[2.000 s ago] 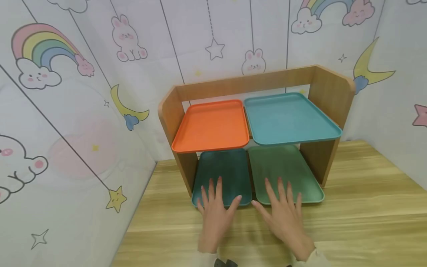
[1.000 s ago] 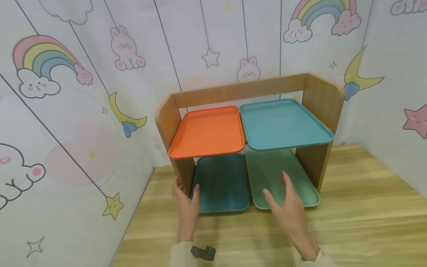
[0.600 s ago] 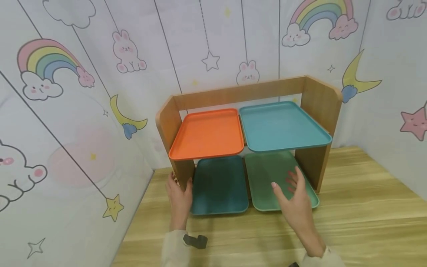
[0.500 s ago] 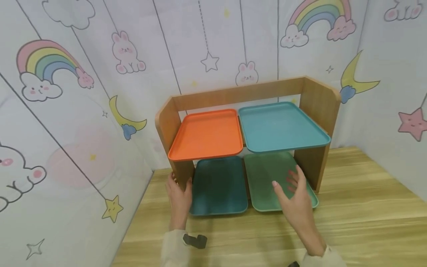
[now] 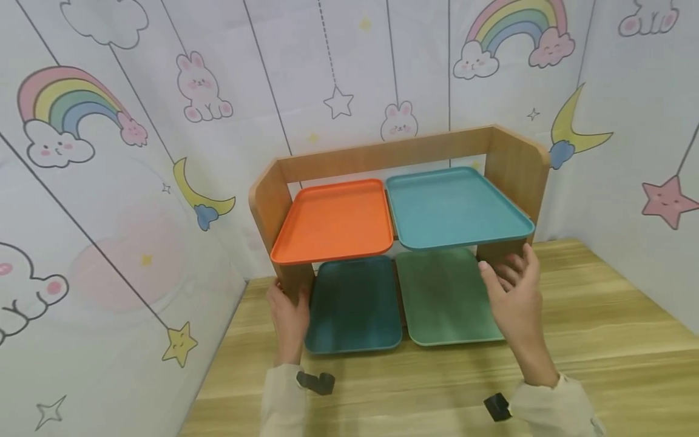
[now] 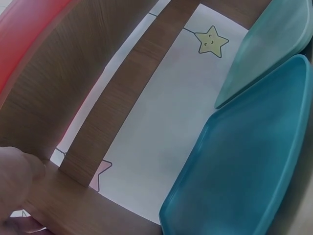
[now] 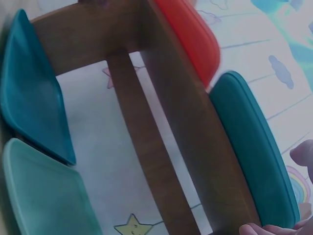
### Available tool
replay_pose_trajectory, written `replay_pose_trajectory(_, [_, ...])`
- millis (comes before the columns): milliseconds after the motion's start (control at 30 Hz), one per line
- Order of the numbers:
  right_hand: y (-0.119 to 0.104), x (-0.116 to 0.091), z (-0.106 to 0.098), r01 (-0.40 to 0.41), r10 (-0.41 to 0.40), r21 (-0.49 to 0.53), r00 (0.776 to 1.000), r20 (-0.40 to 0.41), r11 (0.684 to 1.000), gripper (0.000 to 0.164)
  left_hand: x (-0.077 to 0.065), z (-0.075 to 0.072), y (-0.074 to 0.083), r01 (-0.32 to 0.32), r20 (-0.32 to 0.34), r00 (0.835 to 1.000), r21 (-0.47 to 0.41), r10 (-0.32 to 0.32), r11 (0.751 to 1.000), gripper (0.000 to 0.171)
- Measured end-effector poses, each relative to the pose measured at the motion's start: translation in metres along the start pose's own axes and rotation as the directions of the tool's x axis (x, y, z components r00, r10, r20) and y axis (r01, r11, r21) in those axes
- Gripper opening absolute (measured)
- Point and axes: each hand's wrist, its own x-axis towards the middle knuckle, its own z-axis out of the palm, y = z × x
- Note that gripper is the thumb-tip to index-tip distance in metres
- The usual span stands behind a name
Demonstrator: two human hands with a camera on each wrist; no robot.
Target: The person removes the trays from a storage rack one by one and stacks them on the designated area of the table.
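A two-tier wooden shelf [image 5: 390,153] stands on the table. On its upper tier lie an orange tray [image 5: 335,221] and a light blue tray [image 5: 459,209]. Below them are a dark teal tray [image 5: 355,306] and a green tray [image 5: 445,297]. My left hand [image 5: 289,315] grips the shelf's left side panel, thumb on the inner face and fingers outside; the left wrist view shows the thumb [image 6: 19,174] against the wood. At the right side panel [image 5: 516,164], my right hand [image 5: 519,303] is raised with thumb and fingers spread apart, holding nothing. Whether its fingertips touch the panel cannot be told.
A white cloth backdrop [image 5: 125,243] with cartoon rabbits, rainbows and stars rises behind and on both sides. The wood-grain tabletop [image 5: 415,394] extends in front and to the right of the shelf. Dark devices sit at both wrists.
From spread over the lower trays, my hands have moved apart. The left has taken hold of the left side panel; the right has shifted right to the right panel. The shelf and trays look unmoved.
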Motion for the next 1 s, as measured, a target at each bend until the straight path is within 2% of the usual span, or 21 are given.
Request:
replay_pose_trajectory(200, [-0.005,0.011,-0.009,-0.031,0.031,0.031,0.999,-0.023,0.999,0.085,0.004,0.001,-0.003,-0.045,-0.022,0.999,0.024,0.045,0.999,0.046])
replay_pose_trajectory(367, [-0.008,0.019,-0.013,-0.078,0.08,0.035,0.995,-0.06,0.996,0.086,0.006,0.003,-0.004,-0.075,-0.054,0.995,0.081,0.079,0.994,0.041])
replay_pose_trajectory(600, [-0.013,0.03,-0.016,-0.124,0.126,0.034,0.99,-0.063,0.992,0.087,0.011,0.005,-0.008,-0.08,-0.099,0.991,0.123,0.092,0.989,0.029])
replay_pose_trajectory(800, [-0.014,0.04,-0.015,-0.146,0.149,0.111,0.989,-0.021,0.983,0.089,0.014,0.001,-0.008,-0.085,-0.1,0.99,0.148,0.101,0.985,0.024])
replay_pose_trajectory(1000, [-0.015,0.049,-0.012,-0.176,0.198,0.259,0.978,-0.061,0.95,0.086,0.018,0.002,-0.008,-0.069,-0.07,0.994,0.187,0.083,0.98,0.024])
